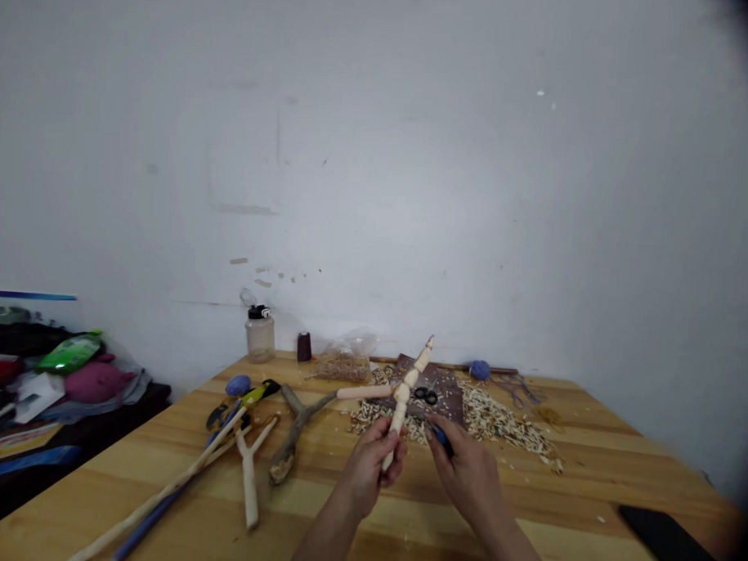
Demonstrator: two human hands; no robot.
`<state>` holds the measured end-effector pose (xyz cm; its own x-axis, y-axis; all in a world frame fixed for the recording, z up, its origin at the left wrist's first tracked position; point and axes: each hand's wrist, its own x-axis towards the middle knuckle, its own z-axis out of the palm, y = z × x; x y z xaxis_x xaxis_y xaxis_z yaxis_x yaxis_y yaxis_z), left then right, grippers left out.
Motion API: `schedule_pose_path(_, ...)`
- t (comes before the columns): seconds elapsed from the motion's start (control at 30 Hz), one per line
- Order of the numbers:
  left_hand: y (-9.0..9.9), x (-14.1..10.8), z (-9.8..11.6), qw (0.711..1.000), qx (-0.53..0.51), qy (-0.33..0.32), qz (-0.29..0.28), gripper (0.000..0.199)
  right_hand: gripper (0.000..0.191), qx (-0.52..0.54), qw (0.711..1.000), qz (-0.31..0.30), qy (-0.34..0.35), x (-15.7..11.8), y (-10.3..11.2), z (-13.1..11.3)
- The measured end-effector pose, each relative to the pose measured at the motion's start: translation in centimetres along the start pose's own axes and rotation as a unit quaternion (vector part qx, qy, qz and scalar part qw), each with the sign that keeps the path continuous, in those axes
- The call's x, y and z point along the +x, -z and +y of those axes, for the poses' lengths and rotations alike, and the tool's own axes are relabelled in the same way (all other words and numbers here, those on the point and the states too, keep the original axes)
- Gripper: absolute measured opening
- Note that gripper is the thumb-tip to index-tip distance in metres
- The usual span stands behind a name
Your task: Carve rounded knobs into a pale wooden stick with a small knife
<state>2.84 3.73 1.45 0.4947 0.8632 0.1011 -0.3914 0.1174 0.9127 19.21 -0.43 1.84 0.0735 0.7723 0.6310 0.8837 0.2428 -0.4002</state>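
My left hand [371, 467] is closed around the lower end of a peeled wooden stick [401, 404]. Pale and knobbly, the stick tilts up to the right and narrows to a pointed tip. Just right of it, my right hand [469, 474] is wrapped around a blue-handled tool [441, 437]; its working end cannot be made out. Beyond the hands, black-handled scissors [426, 395] lie on a dark brown mat [449, 406]. Wood shavings [497, 420] are scattered over and around this mat.
Left on the wooden table [587, 501] lie a forked branch [301, 425], a peeled Y-shaped stick [250, 477] and long sticks [151, 502]. Along the back stand a bottle [260, 338], a thread spool [304, 348] and a blue yarn ball [480, 370]. A black flat object [668, 540] lies front right.
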Motion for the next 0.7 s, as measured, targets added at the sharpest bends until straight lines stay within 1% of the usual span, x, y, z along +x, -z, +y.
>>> schedule_pose_path(0.07,0.0,0.0,0.0,1.0,0.003,-0.002,0.002,0.028,0.03,-0.005,1.0,-0.026,0.016,-0.1,-0.1,-0.6)
schedule_pose_path(0.17,-0.1,-0.1,0.2,1.0,0.009,-0.004,0.007,0.031,0.028,-0.021,0.998,-0.054,0.02,-0.4,-0.3,-1.6)
schedule_pose_path(0.27,-0.3,-0.2,0.4,1.0,0.027,-0.007,0.01,0.032,0.026,-0.056,0.997,-0.056,0.024,-0.5,-0.3,-2.0)
schedule_pose_path(0.33,-0.3,-0.2,0.5,0.999,0.037,-0.013,0.014,0.033,0.025,-0.079,0.994,-0.06,0.037,-0.6,-0.1,-2.0)
schedule_pose_path(0.4,-0.2,-0.2,0.5,0.999,0.039,-0.017,0.023,0.033,0.024,-0.079,0.992,-0.071,0.063,-0.6,0.1,-2.0)
schedule_pose_path(0.47,0.0,-0.1,0.5,0.999,0.031,-0.014,0.039,0.033,0.024,-0.058,0.993,-0.074,0.078,-0.5,0.2,-1.8)
schedule_pose_path(0.6,0.2,-0.1,0.3,0.998,0.021,-0.003,0.055,0.033,0.027,-0.049,0.996,-0.056,0.049,-0.5,-0.1,-1.7)
schedule_pose_path(0.7,-0.1,-0.2,0.4,0.996,0.055,-0.015,0.063,0.031,0.025,-0.065,0.993,-0.086,0.043,-0.5,-0.2,-2.0)
